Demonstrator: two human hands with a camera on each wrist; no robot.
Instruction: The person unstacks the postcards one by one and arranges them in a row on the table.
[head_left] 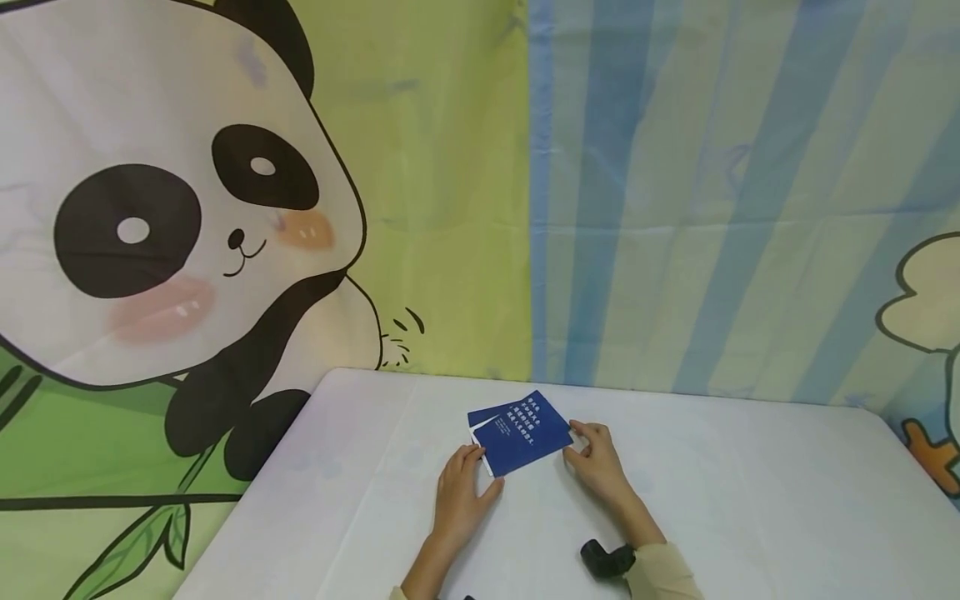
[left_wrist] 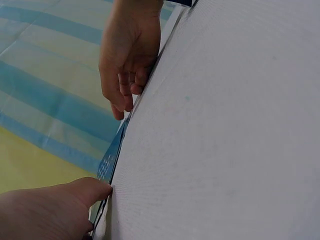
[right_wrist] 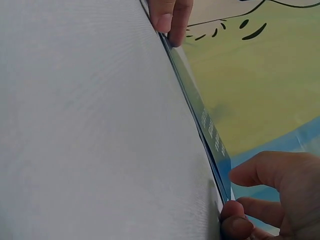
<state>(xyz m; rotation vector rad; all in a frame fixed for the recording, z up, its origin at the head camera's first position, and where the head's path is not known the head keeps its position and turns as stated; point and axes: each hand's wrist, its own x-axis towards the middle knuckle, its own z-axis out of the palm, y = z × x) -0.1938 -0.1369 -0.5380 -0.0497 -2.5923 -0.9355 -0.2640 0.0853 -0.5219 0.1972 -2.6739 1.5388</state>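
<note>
A few blue cards (head_left: 522,432) with white writing lie overlapping on the white table, slightly fanned, and a white edge shows at their left side. My left hand (head_left: 460,493) holds their lower left corner between thumb and fingers. At the right corner, my right hand (head_left: 597,463) has its curled fingers and thumb on either side of the edge. From the left wrist, the left thumb (left_wrist: 97,190) meets the edge of the thin blue stack (left_wrist: 107,164). In the right wrist view the cards (right_wrist: 207,130) appear nearly edge-on, running between both hands.
The white table (head_left: 750,483) extends around the cards. Behind it hangs a printed cloth with a panda (head_left: 247,275) and blue stripes (head_left: 720,208). A black device (head_left: 606,558) is worn at the right wrist, beside a beige sleeve (head_left: 663,573).
</note>
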